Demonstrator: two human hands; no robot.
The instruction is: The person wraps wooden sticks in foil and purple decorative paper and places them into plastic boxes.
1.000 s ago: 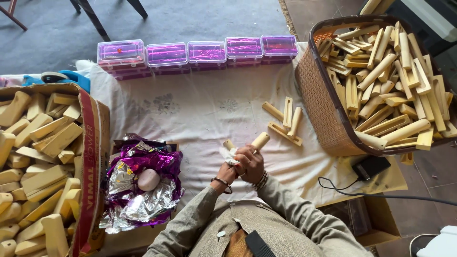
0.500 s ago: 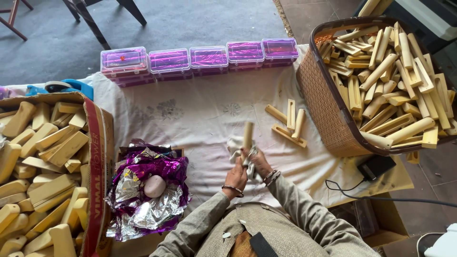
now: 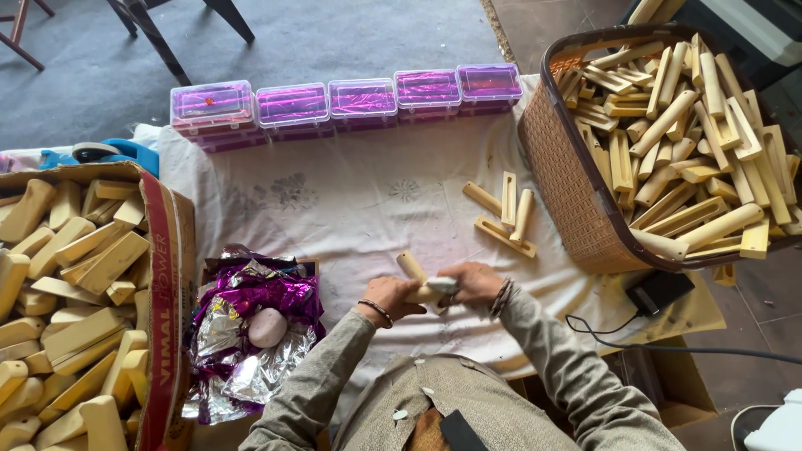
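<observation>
Both of my hands grip one pale wooden stick [image 3: 412, 269] over the white cloth [image 3: 334, 200]. My left hand [image 3: 389, 297] wraps its lower end. My right hand [image 3: 470, 282] holds it from the right, with a small white piece pinched against the wood. The stick tilts up and to the left. Three or so cut wooden pieces [image 3: 504, 213] lie on the cloth just beyond my right hand.
A brown woven basket [image 3: 568, 175] full of wooden sticks stands at the right. A cardboard box [image 3: 167, 276] of wooden blocks is at the left. Crumpled purple and silver foil [image 3: 251, 334] holds a pale oval lump. Several clear boxes [image 3: 334, 100] with purple contents line the far edge.
The stick stood nearly upright half a second ago; it now leans left and sits lower in my hands. My hands have drawn closer to my body.
</observation>
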